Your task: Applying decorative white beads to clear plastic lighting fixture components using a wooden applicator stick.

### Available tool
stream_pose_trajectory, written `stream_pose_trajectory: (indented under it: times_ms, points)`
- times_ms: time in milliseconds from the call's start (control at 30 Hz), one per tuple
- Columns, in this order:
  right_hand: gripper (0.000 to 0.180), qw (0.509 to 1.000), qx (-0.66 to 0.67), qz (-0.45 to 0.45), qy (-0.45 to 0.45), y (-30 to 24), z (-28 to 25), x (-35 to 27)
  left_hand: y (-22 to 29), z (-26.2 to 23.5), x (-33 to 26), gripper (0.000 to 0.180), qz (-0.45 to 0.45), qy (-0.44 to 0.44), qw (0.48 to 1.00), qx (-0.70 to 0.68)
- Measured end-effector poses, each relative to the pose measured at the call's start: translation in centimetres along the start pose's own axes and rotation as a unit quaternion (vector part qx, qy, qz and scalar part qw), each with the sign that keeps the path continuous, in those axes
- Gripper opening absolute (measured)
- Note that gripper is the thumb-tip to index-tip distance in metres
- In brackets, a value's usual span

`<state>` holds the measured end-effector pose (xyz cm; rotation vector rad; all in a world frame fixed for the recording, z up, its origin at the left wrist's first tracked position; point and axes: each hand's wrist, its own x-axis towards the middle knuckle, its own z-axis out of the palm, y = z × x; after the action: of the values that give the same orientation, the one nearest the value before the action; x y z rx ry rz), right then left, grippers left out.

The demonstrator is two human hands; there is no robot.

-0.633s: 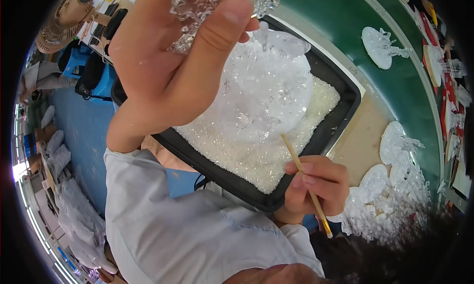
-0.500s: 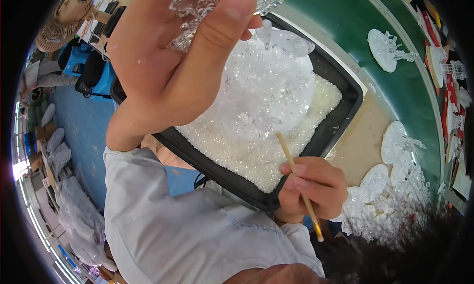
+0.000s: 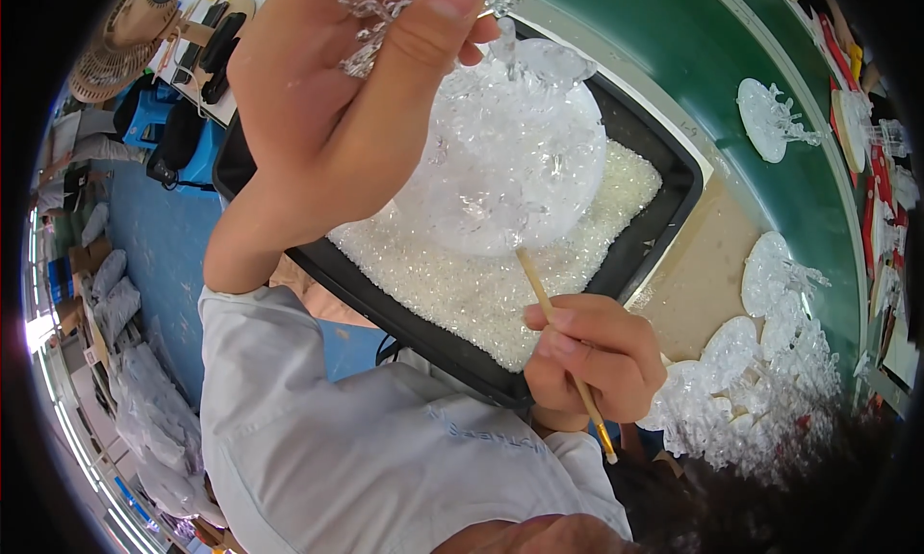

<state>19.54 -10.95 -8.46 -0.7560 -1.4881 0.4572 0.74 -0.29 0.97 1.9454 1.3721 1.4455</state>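
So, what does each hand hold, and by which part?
Left hand pinches the clear crystal piece at its top edge. Right hand grips a thin wooden stick around its middle.

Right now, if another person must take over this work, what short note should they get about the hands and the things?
Left hand: raised close to the camera, pinching a clear beaded piece between thumb and fingers.
Right hand: holds a thin wooden stick, its tip touching the clear round disc.
The disc stands over the black tray, which is filled with small clear beads.
Done: many similar decorated discs lie on the table to the right.
Left: I cannot tell how much of this disc is unfinished.
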Motion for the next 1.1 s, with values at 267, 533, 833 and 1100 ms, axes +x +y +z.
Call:
stream_pose_trajectory:
  times_ms: [267, 533, 833, 1100]
  points:
    - [0.010, 0.999, 0.012, -0.012, -0.033, 0.1, 0.3, 0.3, -1.4, 0.5, -0.3, 0.011, -0.004, -0.012, 0.996, -0.087]
    - [0.010, 0.998, -0.046, 0.010, 0.029, -0.1, 0.1, 0.7, -1.5, 0.3, -0.1, 0.012, 0.026, -0.021, 0.998, -0.057]
    - [0.011, 0.999, 0.005, -0.012, -0.041, 0.2, 0.0, 0.2, -1.5, 0.5, -0.2, 0.013, -0.002, -0.014, 0.995, -0.097]
    - [0.011, 0.998, -0.054, 0.007, 0.017, -0.1, 0.2, 0.3, -1.8, 0.4, -0.1, 0.014, 0.025, -0.020, 0.997, -0.076]
